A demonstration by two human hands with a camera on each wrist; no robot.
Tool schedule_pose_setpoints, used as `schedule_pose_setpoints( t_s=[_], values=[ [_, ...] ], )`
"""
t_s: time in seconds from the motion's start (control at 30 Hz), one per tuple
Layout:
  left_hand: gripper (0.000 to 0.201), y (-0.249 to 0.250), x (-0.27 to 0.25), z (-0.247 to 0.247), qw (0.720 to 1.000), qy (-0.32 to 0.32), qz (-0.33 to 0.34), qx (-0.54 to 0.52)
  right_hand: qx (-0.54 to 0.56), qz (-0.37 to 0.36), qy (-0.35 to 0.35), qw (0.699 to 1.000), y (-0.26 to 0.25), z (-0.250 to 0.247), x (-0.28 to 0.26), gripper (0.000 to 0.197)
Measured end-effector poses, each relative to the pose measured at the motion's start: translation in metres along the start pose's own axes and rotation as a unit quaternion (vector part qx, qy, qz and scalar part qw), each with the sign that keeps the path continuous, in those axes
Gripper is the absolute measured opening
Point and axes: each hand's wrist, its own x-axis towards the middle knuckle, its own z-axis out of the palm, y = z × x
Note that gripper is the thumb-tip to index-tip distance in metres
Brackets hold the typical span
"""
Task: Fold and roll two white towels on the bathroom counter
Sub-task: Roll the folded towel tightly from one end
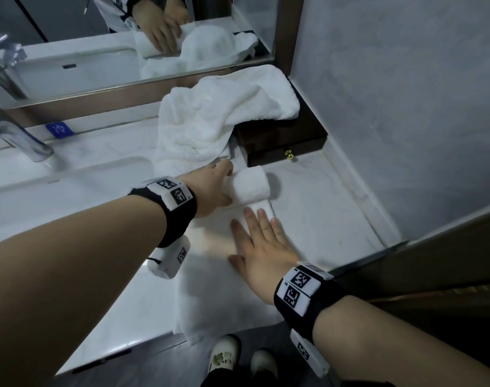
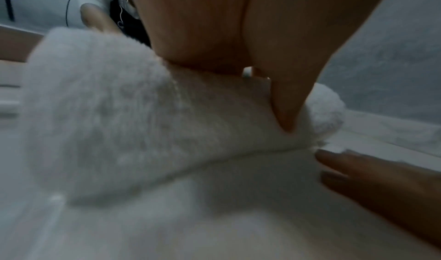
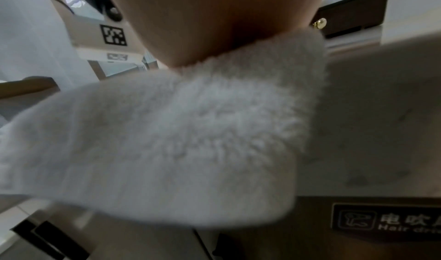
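Note:
A white towel (image 1: 210, 297) lies as a long strip on the marble counter (image 1: 321, 208), its far end wound into a thick roll (image 1: 252, 185). My left hand (image 1: 222, 187) grips the roll's left end, and the thumb (image 2: 285, 113) presses into the roll (image 2: 143, 122). My right hand (image 1: 259, 223) lies flat, fingers straight, on the unrolled strip just in front of the roll; its fingertips (image 2: 346, 166) show in the left wrist view. The right wrist view is filled by the towel's pile (image 3: 190, 141). A second white towel (image 1: 224, 113) lies crumpled behind, draped partly over a dark wooden box (image 1: 282, 141).
A sink basin (image 1: 56, 196) and chrome faucet (image 1: 20, 135) sit to the left. A mirror (image 1: 98, 60) runs along the back and a grey wall (image 1: 405, 107) closes the right side. A drawer front labelled for a hair dryer (image 3: 386, 220) is under the counter edge.

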Motion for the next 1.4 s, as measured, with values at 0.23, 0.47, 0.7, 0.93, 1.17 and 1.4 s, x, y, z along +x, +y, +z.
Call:
schedule_pose_setpoints(
  t_s=[0.23,0.47,0.7,0.93,1.17,1.4],
  values=[
    [0.055,0.007,0.011,-0.011,1.000,-0.019,0.008,0.007,0.018,0.015,-0.005,1.000,-0.006,0.003,-0.009,0.067],
    [0.057,0.017,0.015,-0.013,0.997,0.001,0.031,0.065,0.009,0.025,-0.003,1.000,0.003,-0.003,-0.005,0.065],
    [0.055,0.022,0.001,0.009,0.984,0.075,0.021,0.159,0.028,0.021,0.005,0.999,0.005,0.001,-0.002,0.067],
    [0.077,0.024,-0.014,0.015,0.991,0.028,0.019,0.130,-0.003,0.033,0.034,0.999,0.003,0.009,-0.001,0.070],
    [0.065,0.020,-0.014,-0.007,0.998,-0.043,0.042,0.000,-0.020,0.027,0.034,0.999,0.006,0.012,-0.001,0.070],
    [0.048,0.026,-0.003,-0.009,0.999,-0.031,-0.002,0.023,-0.007,0.023,0.042,0.999,0.006,0.010,-0.008,0.069]
  ],
)
